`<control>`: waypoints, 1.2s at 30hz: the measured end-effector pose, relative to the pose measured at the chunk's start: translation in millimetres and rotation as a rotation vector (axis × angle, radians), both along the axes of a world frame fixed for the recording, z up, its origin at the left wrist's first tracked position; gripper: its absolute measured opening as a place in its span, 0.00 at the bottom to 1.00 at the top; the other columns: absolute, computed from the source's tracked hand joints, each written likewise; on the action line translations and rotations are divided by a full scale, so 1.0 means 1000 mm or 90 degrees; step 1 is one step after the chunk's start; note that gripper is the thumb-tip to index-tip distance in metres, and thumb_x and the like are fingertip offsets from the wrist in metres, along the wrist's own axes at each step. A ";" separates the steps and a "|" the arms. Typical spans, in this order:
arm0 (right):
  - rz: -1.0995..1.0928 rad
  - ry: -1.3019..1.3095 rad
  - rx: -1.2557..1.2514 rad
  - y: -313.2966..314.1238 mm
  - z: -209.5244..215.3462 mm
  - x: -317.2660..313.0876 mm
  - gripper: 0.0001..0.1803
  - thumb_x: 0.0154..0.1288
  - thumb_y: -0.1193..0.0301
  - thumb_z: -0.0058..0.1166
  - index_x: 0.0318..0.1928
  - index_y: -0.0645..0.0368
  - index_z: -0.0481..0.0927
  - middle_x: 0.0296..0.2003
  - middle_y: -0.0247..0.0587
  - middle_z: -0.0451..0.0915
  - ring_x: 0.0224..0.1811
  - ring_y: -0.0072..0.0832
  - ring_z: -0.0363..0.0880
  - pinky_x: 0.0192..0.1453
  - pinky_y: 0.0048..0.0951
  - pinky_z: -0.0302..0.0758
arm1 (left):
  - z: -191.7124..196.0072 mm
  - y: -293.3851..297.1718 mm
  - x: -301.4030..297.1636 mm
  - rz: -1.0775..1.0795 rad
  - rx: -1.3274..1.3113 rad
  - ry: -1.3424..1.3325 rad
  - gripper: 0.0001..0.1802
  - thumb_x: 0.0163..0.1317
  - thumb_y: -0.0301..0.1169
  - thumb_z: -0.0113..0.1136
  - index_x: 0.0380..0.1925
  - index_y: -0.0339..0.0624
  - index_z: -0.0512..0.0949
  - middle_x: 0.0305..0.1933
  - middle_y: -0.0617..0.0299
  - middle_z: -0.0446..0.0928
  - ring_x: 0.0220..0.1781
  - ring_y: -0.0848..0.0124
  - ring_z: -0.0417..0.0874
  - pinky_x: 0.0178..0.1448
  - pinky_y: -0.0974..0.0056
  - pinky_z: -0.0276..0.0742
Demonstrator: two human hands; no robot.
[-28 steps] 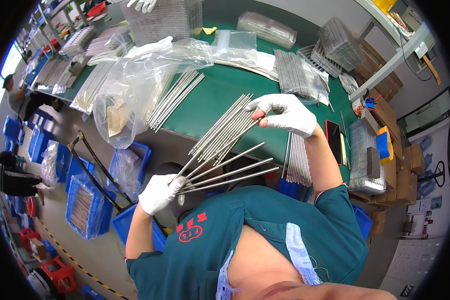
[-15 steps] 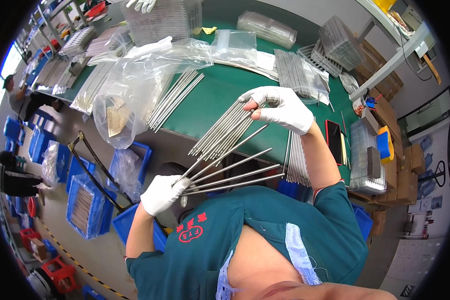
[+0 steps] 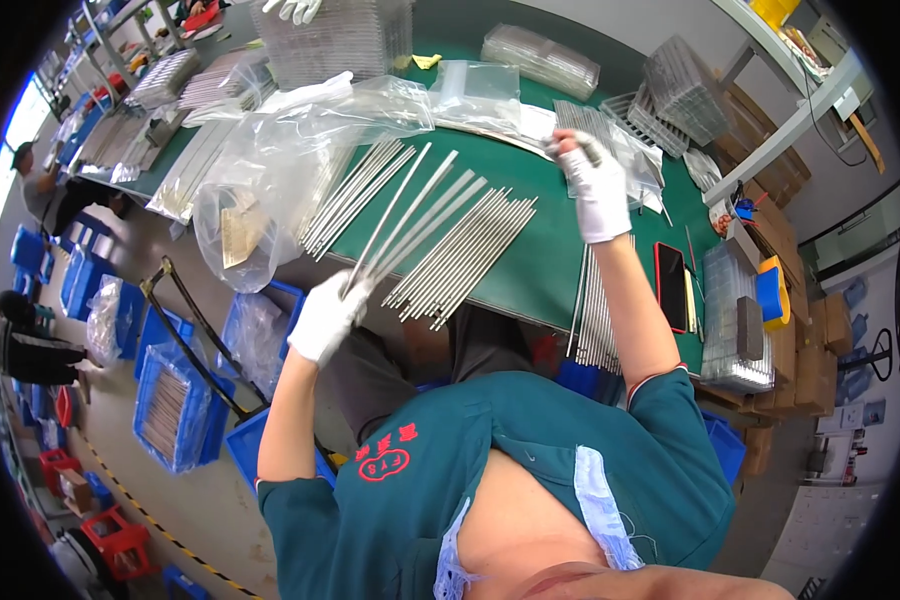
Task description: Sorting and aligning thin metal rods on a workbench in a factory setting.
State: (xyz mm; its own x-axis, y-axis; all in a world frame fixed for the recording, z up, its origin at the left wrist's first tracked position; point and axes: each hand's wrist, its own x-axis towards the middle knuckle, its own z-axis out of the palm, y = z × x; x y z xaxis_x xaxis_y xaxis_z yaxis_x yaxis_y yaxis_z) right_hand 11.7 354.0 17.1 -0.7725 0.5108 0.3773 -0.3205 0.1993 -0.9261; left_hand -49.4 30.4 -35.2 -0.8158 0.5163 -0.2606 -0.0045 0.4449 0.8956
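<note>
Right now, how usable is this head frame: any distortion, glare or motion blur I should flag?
Head view: strong fisheye bends the green table edge, black corners; bright window blown out at left rim; glare on the clear plastic bag; right hand slightly smeared; left hand and its metal rods sharp.

A few thin, silvery metal rods (image 3: 405, 215) are fanning out from the gloved left hand (image 3: 327, 317), slanting up and away over the worktop (image 3: 540, 270). Just beside them, a larger bundle of rods (image 3: 465, 257) is lying flat on the green worktop, roughly parallel.
</note>
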 end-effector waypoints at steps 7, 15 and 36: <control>0.196 -0.140 0.392 -0.060 -0.063 -0.026 0.12 0.60 0.63 0.51 0.37 0.57 0.77 0.34 0.44 0.78 0.38 0.38 0.77 0.43 0.33 0.72 | -0.043 0.048 -0.047 -0.054 -0.383 0.357 0.24 0.57 0.45 0.52 0.50 0.44 0.70 0.41 0.51 0.78 0.42 0.55 0.79 0.43 0.56 0.75; 0.197 -0.052 0.639 -0.087 -0.094 -0.068 0.07 0.55 0.68 0.50 0.29 0.59 0.76 0.30 0.43 0.77 0.38 0.40 0.74 0.46 0.35 0.69 | -0.045 0.068 -0.031 -0.094 -0.406 0.690 0.17 0.56 0.44 0.52 0.40 0.48 0.75 0.35 0.60 0.73 0.37 0.62 0.76 0.36 0.58 0.72; 0.102 -0.267 0.693 -0.090 -0.095 -0.066 0.11 0.57 0.63 0.51 0.29 0.57 0.80 0.26 0.46 0.78 0.33 0.41 0.77 0.39 0.39 0.72 | -0.071 0.018 -0.054 0.050 -0.389 0.780 0.20 0.56 0.39 0.52 0.47 0.41 0.73 0.52 0.57 0.72 0.56 0.63 0.70 0.59 0.58 0.63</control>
State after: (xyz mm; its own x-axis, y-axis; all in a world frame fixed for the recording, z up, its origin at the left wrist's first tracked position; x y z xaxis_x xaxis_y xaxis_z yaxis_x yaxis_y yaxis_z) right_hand -54.3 263.6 -78.2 -0.9660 -0.0373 0.2558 -0.1238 0.9353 -0.3314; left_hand -103.9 48.8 -105.9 -0.7077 0.5229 0.4751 0.5975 0.8018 0.0077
